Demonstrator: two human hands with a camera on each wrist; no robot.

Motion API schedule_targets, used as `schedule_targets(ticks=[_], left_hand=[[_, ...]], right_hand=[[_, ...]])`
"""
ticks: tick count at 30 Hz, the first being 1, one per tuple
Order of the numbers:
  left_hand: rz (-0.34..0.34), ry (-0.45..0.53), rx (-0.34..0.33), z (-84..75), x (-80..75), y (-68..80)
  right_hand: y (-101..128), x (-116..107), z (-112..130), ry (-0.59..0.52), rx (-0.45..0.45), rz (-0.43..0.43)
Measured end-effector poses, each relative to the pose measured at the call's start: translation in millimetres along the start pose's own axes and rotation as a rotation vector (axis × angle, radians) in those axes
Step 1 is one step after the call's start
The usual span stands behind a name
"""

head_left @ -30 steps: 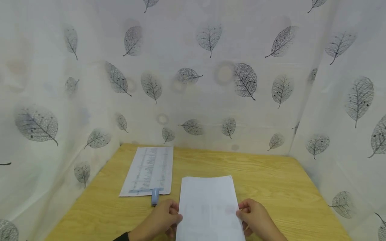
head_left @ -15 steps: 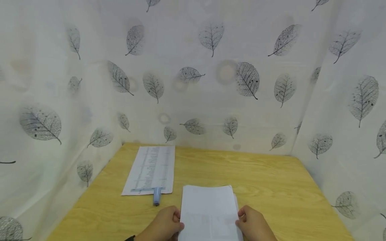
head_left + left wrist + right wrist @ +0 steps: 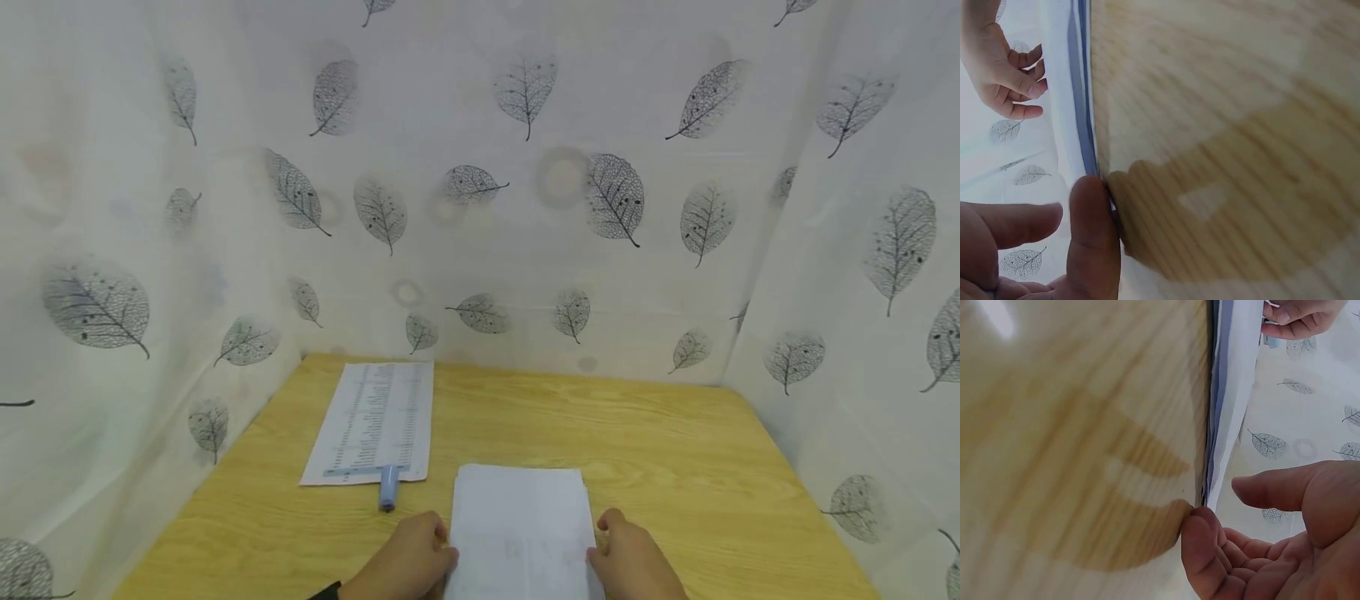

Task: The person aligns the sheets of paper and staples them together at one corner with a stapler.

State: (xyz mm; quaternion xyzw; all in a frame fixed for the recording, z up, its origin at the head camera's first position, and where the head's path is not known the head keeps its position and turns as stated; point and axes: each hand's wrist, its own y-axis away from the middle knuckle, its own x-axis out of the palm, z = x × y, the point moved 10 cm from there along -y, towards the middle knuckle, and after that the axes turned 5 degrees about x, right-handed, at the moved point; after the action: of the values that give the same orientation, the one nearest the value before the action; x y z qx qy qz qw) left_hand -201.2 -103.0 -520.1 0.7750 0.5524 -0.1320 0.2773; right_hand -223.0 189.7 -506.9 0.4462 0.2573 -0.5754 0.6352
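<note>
A stack of white paper sheets (image 3: 522, 533) stands between my two hands at the near middle of the table. Its layered edges show in both wrist views. My left hand (image 3: 408, 558) is at the stack's left edge; in the left wrist view a fingertip (image 3: 1090, 194) meets the sheets low down, near the tabletop, and another digit stands apart. On the opposite side, my right hand (image 3: 637, 558) has its thumb close to the right edge. The right wrist view shows one bent fingertip (image 3: 1200, 522) at the bottom of the sheets, with the thumb raised away from them.
A printed sheet (image 3: 367, 425) with columns of text lies at the back left of the wooden table (image 3: 600, 417). A small light-blue cylindrical object (image 3: 387, 487) overlaps its near edge. Leaf-patterned curtains (image 3: 480, 250) enclose the table at the back and sides.
The stack has come down lower and closer to me, and its sheets line up more evenly. My right hand's fingers have loosened from the edge. The printed sheet has stayed put.
</note>
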Motion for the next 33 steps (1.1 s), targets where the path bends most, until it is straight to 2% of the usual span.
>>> schedule_targets(ticks=[3,8,11,15,18,23,26,28,31,33], left_hand=[[-0.004,0.035,-0.003,-1.6,-2.6,1.7],[0.027,0.072,-0.018,-0.9,-4.6,0.2],[0.026,0.063,-0.013,0.2,-7.6,-2.1],[0.003,0.093,-0.040,2.0,-11.4,-4.6],[-0.017,0.101,-0.044,0.4,-13.8,-5.5],[-0.033,0.098,0.028,-9.4,-22.7,-4.5],[-0.038,0.118,0.081,-17.7,-37.7,-4.5],[-0.065,0.107,0.110,-23.9,-54.3,-5.1],[-0.168,0.035,0.144,-32.6,-87.4,-4.7],[-0.245,-0.044,0.134,-35.6,-110.6,-5.3]], right_hand=[[1,-1,6,-0.055,-0.037,-0.006],[1,-4,16,-0.131,-0.094,-0.006],[0,-5,18,-0.153,-0.090,-0.002],[-3,-4,18,-0.171,-0.051,0.026],[-6,-5,20,-0.149,-0.041,0.026],[-9,-16,29,-0.071,-0.096,-0.014],[-11,-25,38,-0.085,-0.126,-0.019],[-14,-31,47,-0.115,-0.137,-0.015],[-20,-40,69,-0.143,-0.162,-0.017],[-25,-44,84,-0.179,-0.166,-0.003]])
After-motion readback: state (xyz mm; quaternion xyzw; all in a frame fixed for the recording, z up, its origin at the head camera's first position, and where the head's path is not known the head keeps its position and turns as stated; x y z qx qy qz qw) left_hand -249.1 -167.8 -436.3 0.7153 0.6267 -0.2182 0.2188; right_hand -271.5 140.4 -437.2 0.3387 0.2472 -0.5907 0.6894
